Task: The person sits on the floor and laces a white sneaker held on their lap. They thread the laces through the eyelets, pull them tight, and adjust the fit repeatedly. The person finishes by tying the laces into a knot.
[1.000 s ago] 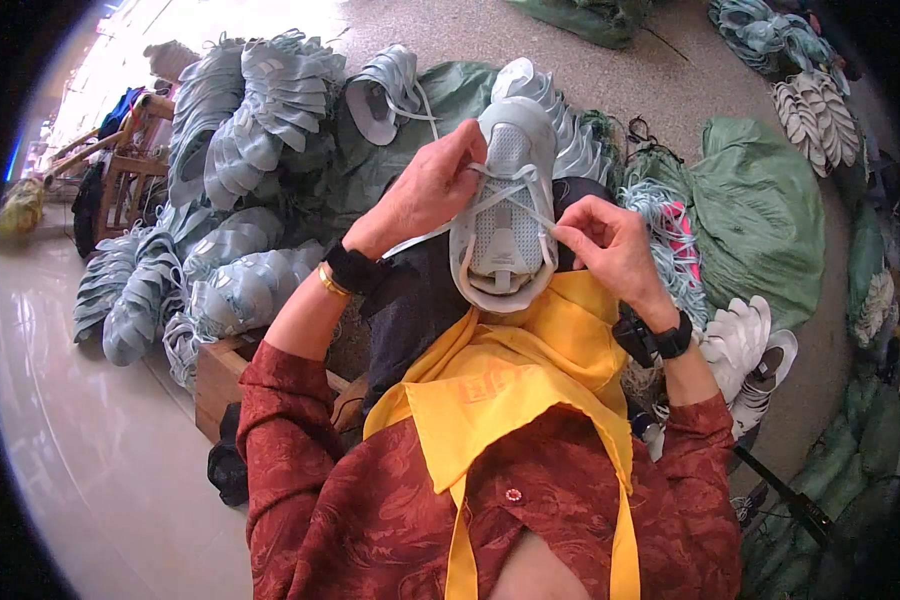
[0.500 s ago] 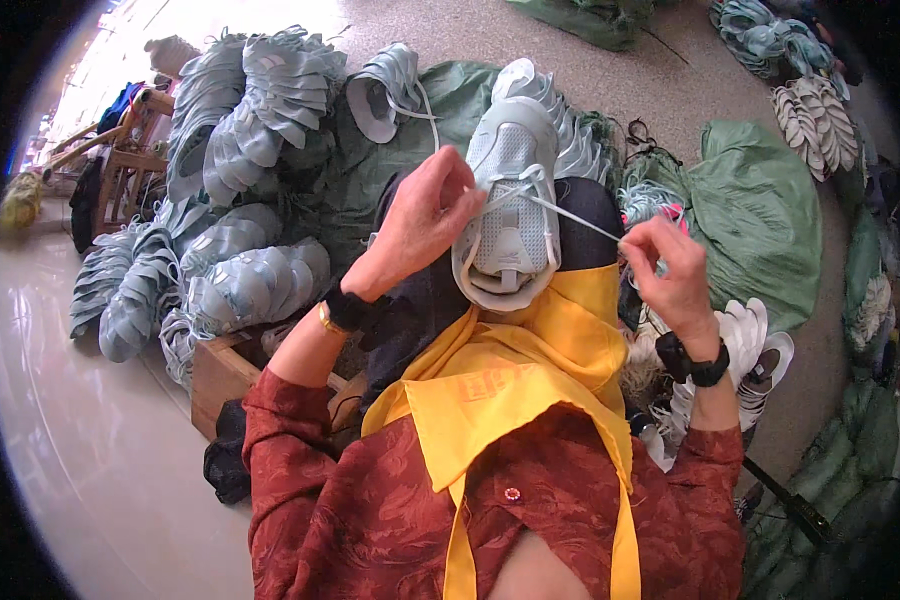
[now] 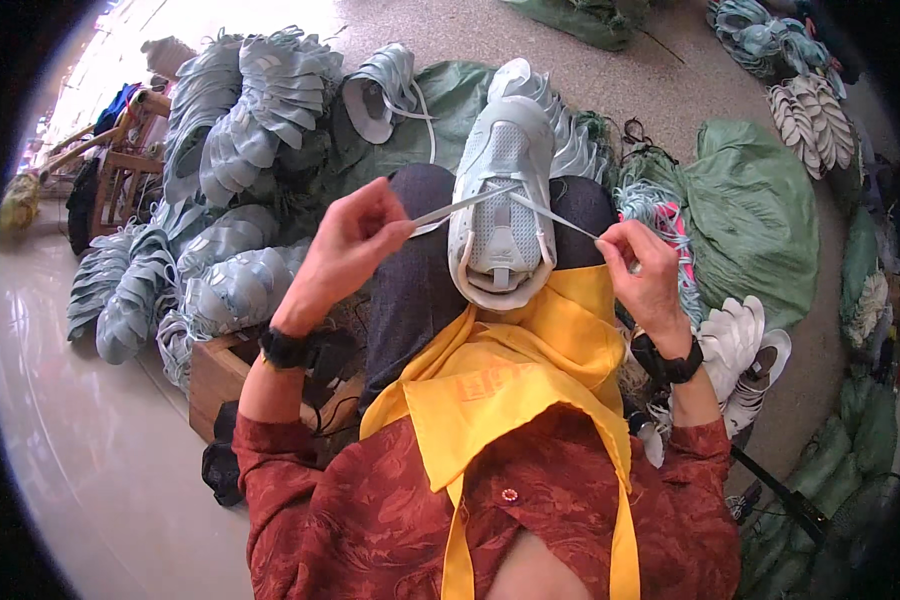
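Lacing step, mid-pull. Pale blue sneaker (image 3: pixel 502 215) lies on the person's lap, heel toward the body over a yellow apron (image 3: pixel 515 375), toe pointing away, resting between the knees.

Left hand (image 3: pixel 345 250) is pinched closed on one end of the white lace (image 3: pixel 460 207), drawn out to the left of the shoe. Right hand (image 3: pixel 642 268) is pinched closed on the other end, drawn out to the right. Both ends run taut from the eyelets about mid-shoe, forming a shallow V. Hands sit just beside the shoe on either side, not touching it; only the lace connects them.

Judgement: the lace looks threaded through one eyelet pair and is being evened out. Next move likely needs one end re-aimed at the next eyelet, which calls for a fine tip grip and the shoe held steady on the lap.

Beyond the knees: green sack (image 3: pixel 755 215) to the right, stacks of pale blue shoe uppers (image 3: pixel 245 120) to the left, floor behind.
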A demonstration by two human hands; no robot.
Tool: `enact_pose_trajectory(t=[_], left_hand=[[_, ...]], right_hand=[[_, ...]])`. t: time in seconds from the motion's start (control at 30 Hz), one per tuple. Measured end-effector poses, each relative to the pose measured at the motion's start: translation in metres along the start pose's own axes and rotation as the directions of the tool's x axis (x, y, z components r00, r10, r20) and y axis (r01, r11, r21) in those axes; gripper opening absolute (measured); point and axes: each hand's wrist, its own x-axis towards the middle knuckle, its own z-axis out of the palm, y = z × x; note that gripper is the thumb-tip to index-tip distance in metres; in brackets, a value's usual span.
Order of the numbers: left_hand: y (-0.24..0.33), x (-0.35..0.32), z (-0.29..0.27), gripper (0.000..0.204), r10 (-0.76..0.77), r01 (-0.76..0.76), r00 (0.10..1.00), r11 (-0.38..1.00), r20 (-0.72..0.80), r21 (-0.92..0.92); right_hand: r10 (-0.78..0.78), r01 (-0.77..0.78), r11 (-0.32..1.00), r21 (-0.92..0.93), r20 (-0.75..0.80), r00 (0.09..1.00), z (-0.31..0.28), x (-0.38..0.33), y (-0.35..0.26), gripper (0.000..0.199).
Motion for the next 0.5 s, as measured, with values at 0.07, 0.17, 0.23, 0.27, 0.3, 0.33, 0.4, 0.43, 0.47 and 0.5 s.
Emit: enact_pose_trajectory(t=[0.07,0.17,0.23,0.27,0.3,0.33,0.4,0.43,0.47,0.5], left_hand=[[-0.003,-0.006,0.003,0.017,-0.015,0.015,1.000,0.999,0.004,-0.028],[-0.015,-0.007,0.010,0.016,0.024,-0.025,0.999,1.000,-0.045,-0.007],[-0.016,-0.006,0.012,0.015,0.063,-0.063,0.996,0.998,-0.066,0.000],[-0.013,-0.005,0.012,0.015,0.066,-0.061,0.995,0.996,-0.079,0.065],[-0.008,-0.005,0.011,0.014,0.069,-0.057,0.993,0.990,-0.092,0.129],[-0.005,-0.005,0.011,0.014,0.074,-0.052,0.992,0.980,-0.104,0.193],[-0.007,-0.003,0.010,0.014,0.129,-0.094,0.986,0.953,-0.105,0.287],[-0.007,-0.002,0.009,0.014,0.157,-0.114,0.982,0.936,-0.103,0.333],[-0.005,-0.001,0.009,0.014,0.202,-0.149,0.973,0.916,-0.108,0.372],[-0.002,-0.001,0.009,0.015,0.247,-0.182,0.963,0.893,-0.110,0.411]], right_hand=[[-0.016,0.016,1.000,0.006,-0.020,1.000,0.001,-0.001,0.000,0.011],[-0.050,0.050,0.999,-0.009,-0.041,0.998,0.004,-0.001,0.000,0.012],[-0.082,0.080,0.996,-0.037,-0.047,0.996,0.003,-0.002,0.002,0.012],[-0.083,0.081,0.996,-0.048,-0.048,0.995,0.001,-0.001,0.002,0.012],[-0.085,0.082,0.995,-0.058,-0.049,0.995,-0.001,0.000,0.000,0.012],[-0.086,0.083,0.994,-0.069,-0.050,0.995,-0.004,0.001,-0.001,0.012],[-0.111,0.104,0.990,-0.097,-0.070,0.991,-0.007,0.005,-0.002,0.011],[-0.123,0.114,0.987,-0.112,-0.080,0.989,-0.009,0.008,-0.002,0.011],[-0.148,0.133,0.979,-0.152,-0.090,0.985,-0.012,0.013,-0.002,0.011],[-0.174,0.152,0.970,-0.191,-0.099,0.980,-0.017,0.017,-0.003,0.011]])
